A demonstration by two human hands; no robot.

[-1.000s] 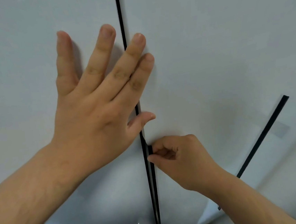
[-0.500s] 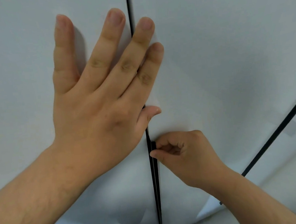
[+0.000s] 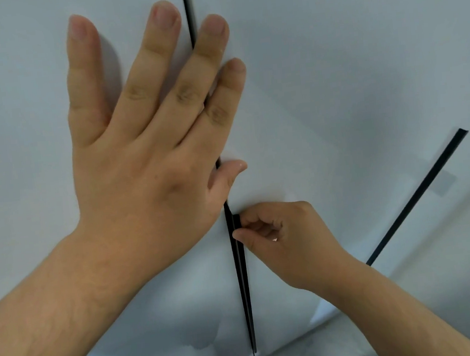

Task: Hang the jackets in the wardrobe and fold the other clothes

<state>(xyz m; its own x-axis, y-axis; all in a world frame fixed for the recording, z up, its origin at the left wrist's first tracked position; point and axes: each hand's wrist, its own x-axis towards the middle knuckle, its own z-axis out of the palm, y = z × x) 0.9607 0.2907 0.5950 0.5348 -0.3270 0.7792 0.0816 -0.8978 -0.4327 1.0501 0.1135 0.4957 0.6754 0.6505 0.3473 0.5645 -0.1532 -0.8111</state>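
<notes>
A left hand (image 3: 144, 146) lay flat, fingers spread, across the seam of two white wardrobe doors (image 3: 332, 68) that looked closed. The right hand (image 3: 286, 241) pinched the right door's black edge strip (image 3: 243, 277) with curled fingers. No jackets or clothes showed; hanging and folding seemingly all remained.

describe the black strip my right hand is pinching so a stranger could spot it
Two white wardrobe doors fill the view, split by a dark vertical gap. On the edge of the right door, beside that gap, runs a thin black strip, pinched at its top by the right hand. Unlike the gap, it starts only at hand height and runs downward.
</notes>
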